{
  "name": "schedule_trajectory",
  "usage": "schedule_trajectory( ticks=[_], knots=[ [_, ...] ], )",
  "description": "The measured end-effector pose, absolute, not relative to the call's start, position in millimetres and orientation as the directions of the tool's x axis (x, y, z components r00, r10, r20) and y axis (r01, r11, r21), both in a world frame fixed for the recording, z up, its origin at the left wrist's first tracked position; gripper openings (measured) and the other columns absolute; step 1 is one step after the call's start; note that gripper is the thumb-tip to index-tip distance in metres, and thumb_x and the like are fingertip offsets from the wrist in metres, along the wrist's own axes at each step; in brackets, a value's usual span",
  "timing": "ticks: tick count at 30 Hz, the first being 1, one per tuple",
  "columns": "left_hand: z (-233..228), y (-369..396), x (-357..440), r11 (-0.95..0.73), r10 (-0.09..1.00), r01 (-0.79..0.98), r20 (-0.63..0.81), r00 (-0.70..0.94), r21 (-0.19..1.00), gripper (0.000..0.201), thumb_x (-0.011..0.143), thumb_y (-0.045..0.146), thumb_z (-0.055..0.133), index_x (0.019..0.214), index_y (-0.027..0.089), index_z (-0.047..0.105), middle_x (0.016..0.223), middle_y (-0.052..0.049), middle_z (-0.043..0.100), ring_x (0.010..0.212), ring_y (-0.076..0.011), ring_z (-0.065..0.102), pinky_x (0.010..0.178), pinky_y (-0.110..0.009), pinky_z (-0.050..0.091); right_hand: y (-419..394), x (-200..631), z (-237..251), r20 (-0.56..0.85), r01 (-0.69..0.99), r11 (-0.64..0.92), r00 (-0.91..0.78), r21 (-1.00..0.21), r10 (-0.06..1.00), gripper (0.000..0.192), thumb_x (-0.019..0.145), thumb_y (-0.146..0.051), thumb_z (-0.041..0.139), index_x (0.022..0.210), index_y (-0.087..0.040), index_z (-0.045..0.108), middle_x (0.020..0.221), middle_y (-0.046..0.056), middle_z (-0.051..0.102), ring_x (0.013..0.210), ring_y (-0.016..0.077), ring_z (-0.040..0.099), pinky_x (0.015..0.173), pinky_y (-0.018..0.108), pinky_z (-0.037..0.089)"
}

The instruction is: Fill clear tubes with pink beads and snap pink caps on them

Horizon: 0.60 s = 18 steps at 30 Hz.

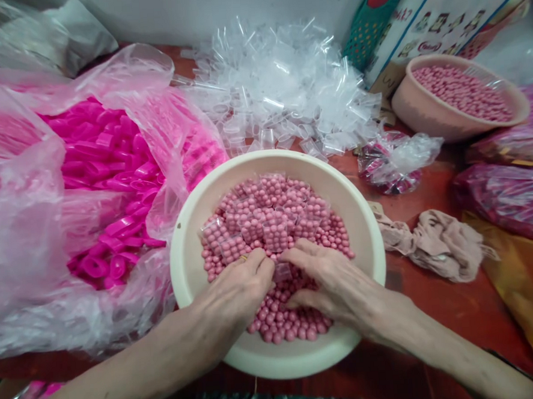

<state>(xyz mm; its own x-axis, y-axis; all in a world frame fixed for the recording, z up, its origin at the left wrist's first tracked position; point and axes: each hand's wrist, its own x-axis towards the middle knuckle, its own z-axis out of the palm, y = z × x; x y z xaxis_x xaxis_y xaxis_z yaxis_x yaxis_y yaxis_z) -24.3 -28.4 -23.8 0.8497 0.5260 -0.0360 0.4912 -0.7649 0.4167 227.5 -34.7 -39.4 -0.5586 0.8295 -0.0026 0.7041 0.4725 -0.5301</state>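
A cream basin (366, 250) in front of me holds loose pink beads (296, 327). Several small clear plastic containers filled with beads (275, 232) lie on top of them. My left hand (244, 279) is closed over the beads, its fingertips at a small clear plastic container (282, 272) between my hands. The grip itself is partly hidden. My right hand (330, 280) reaches in from the other side, thumb and fingers apart, fingertips close to that container's far edge and the thumb low over the beads.
Behind the basin rises a heap of empty clear containers (281, 78). An open pink plastic bag (18, 196) of bright pink plastic parts (110, 152) stands left. To the right are a second basin of beads (423, 108), a knotted clear bag (395, 161) and a crumpled beige cloth (447, 242).
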Motion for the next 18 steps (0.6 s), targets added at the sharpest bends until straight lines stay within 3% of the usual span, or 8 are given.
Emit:
schedule_trajectory(
  ticks=[4, 7, 9, 11, 13, 15, 18],
  knots=[
    [-26.8, -24.5, -19.7, -0.754, 0.529, 0.480, -0.019, 0.848, 0.448, 0.061, 0.086, 0.000, 0.024, 0.144, 0.019, 0.016, 0.145, -0.011, 0.035, 0.135, -0.0234, 0.029, 0.106, -0.040, 0.037, -47.4, 225.2, -35.6, -0.025, 0.730, 0.524, -0.593, -0.439, 0.805, 0.038, 0.091, -0.019, 0.037, 0.129, -0.025, 0.042, 0.126, 0.010, 0.053, 0.115, 0.0226, 0.050, 0.084, 0.035, 0.048],
    [-31.2, -24.9, -26.1, -0.758, 0.493, 0.424, 0.010, 0.870, 0.495, 0.062, 0.087, -0.001, 0.017, 0.144, 0.024, 0.015, 0.144, -0.009, 0.039, 0.134, -0.0232, 0.030, 0.105, -0.039, 0.040, -52.0, 228.2, -17.4, 0.032, 0.691, 0.660, -0.683, -0.295, 0.729, 0.048, 0.091, -0.013, 0.028, 0.139, -0.015, 0.028, 0.141, 0.015, 0.038, 0.131, 0.0256, 0.033, 0.091, 0.041, 0.046],
    [-33.8, -26.4, -34.2, -0.744, 0.504, 0.432, 0.004, 0.864, 0.509, 0.066, 0.086, -0.004, 0.016, 0.145, 0.026, 0.011, 0.147, -0.007, 0.033, 0.136, -0.0226, 0.026, 0.109, -0.041, 0.035, -51.6, 228.4, -5.2, 0.046, 0.727, 0.666, -0.669, -0.166, 0.742, 0.045, 0.085, -0.007, 0.031, 0.129, -0.011, 0.042, 0.133, 0.019, 0.045, 0.124, 0.0313, 0.039, 0.087, 0.046, 0.047],
    [-34.0, -27.6, -40.9, -0.712, 0.546, 0.481, -0.026, 0.837, 0.512, 0.068, 0.085, -0.003, 0.021, 0.145, 0.025, 0.008, 0.150, -0.007, 0.026, 0.137, -0.0227, 0.021, 0.111, -0.042, 0.030, -49.8, 226.5, 1.1, -0.019, 0.805, 0.592, -0.593, -0.026, 0.805, 0.037, 0.077, -0.001, 0.037, 0.105, -0.011, 0.059, 0.111, 0.021, 0.057, 0.106, 0.0352, 0.050, 0.077, 0.048, 0.049],
    [-31.2, -27.8, -42.5, -0.689, 0.570, 0.505, -0.041, 0.820, 0.519, 0.069, 0.084, -0.003, 0.026, 0.145, 0.024, 0.009, 0.151, -0.007, 0.024, 0.138, -0.0217, 0.021, 0.112, -0.042, 0.027, -49.9, 224.7, -0.5, -0.089, 0.839, 0.540, -0.533, 0.072, 0.841, 0.029, 0.071, 0.001, 0.041, 0.085, -0.013, 0.062, 0.094, 0.021, 0.060, 0.092, 0.0353, 0.054, 0.067, 0.047, 0.049],
    [-26.9, -26.9, -38.2, -0.676, 0.572, 0.505, -0.050, 0.819, 0.538, 0.067, 0.083, -0.003, 0.027, 0.143, 0.024, 0.017, 0.149, -0.005, 0.028, 0.138, -0.0191, 0.024, 0.112, -0.039, 0.026, -53.8, 225.5, -8.7, -0.079, 0.815, 0.576, -0.572, 0.057, 0.817, 0.029, 0.071, 0.001, 0.043, 0.085, -0.014, 0.063, 0.098, 0.021, 0.060, 0.095, 0.0358, 0.053, 0.069, 0.047, 0.049],
    [-24.4, -23.7, -26.7, -0.669, 0.558, 0.488, -0.056, 0.828, 0.560, 0.056, 0.085, 0.000, 0.027, 0.134, 0.026, 0.034, 0.140, -0.002, 0.043, 0.133, -0.0148, 0.032, 0.112, -0.035, 0.027, -62.4, 232.9, -24.1, 0.071, 0.733, 0.671, -0.668, -0.114, 0.741, 0.038, 0.079, -0.002, 0.036, 0.110, -0.012, 0.057, 0.122, 0.019, 0.053, 0.116, 0.0331, 0.044, 0.085, 0.045, 0.047]
  ],
)
